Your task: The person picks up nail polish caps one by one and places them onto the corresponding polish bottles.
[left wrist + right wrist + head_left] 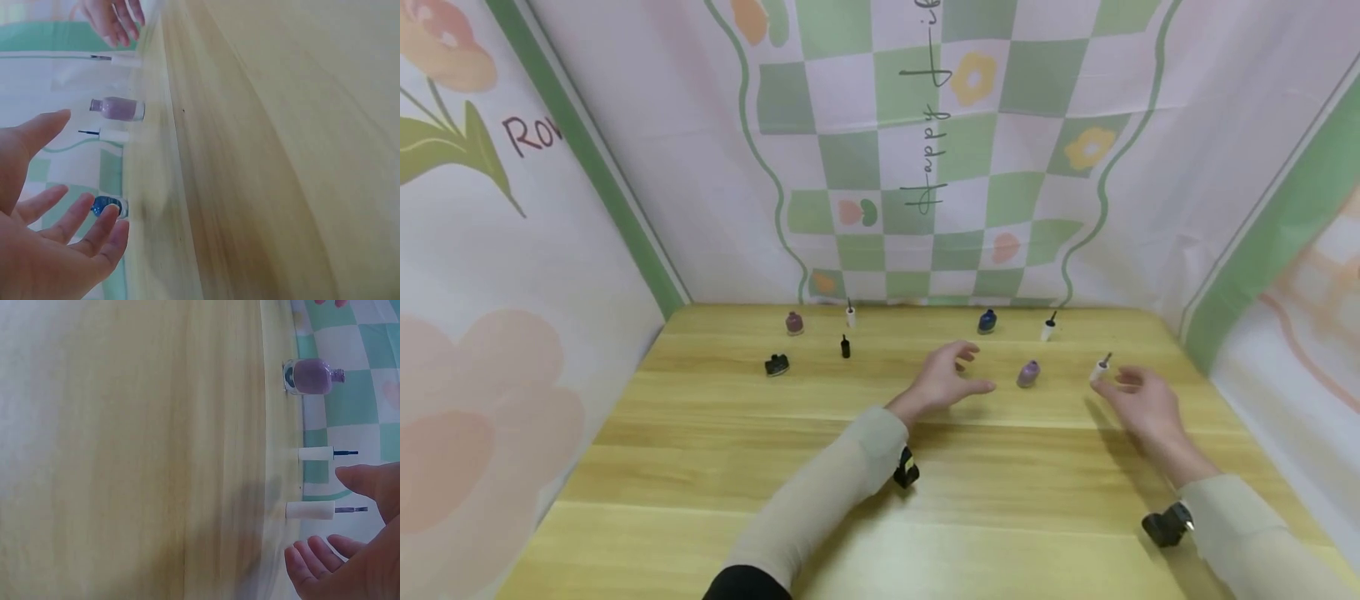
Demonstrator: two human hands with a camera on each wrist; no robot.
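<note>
My right hand (1146, 408) is at a white nail polish cap (1101, 369) that stands on its top with the brush upward. In the right wrist view thumb and fingers lie on either side of this brush cap (310, 510), with gaps between. My left hand (942, 379), fingers spread and holding nothing, hovers left of an uncapped lilac nail polish bottle (1028, 374). Behind them stand an uncapped blue polish bottle (987, 322) and another white brush cap (1048, 331), its dark brush up.
On the table's (1000, 500) left side are a mauve polish bottle (794, 323), a white brush cap (851, 317), a black polish bottle (777, 365) and a black brush cap (846, 347). A checked cloth (910, 150) hangs along the back edge.
</note>
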